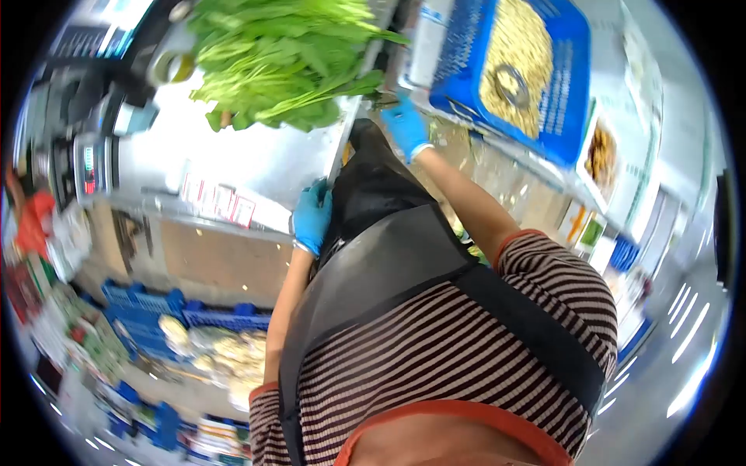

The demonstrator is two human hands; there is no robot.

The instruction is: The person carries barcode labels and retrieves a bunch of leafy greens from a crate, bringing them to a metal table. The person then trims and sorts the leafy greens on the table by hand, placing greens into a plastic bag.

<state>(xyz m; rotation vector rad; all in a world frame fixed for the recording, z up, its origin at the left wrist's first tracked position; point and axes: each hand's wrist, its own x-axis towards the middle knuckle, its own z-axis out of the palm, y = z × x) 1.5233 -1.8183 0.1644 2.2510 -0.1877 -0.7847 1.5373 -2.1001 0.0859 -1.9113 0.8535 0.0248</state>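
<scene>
My left hand (312, 216), in a blue glove, is at the front edge of the metal table (256, 167), beside my black apron (373, 248). Its fingers look loosely bent and apart, with nothing seen in them. On that table lies a big heap of green leafy vegetables (287, 66), beyond my left hand. My right hand (406, 128), gloved in blue too, hangs between this table and the blue crate (571, 78). Its fingers are curled in, and no object shows in them. Pale, chopped-looking pieces (517, 46) fill the crate, with a round metal-rimmed item (511, 85) on top.
A scale with a lit red display (89, 171) stands at the table's left end, near red-and-white labels (217, 199). Blue crates (144, 314) and bagged pale produce (233, 357) are on the floor at lower left. A tray of brown food (601, 155) sits right of the crate.
</scene>
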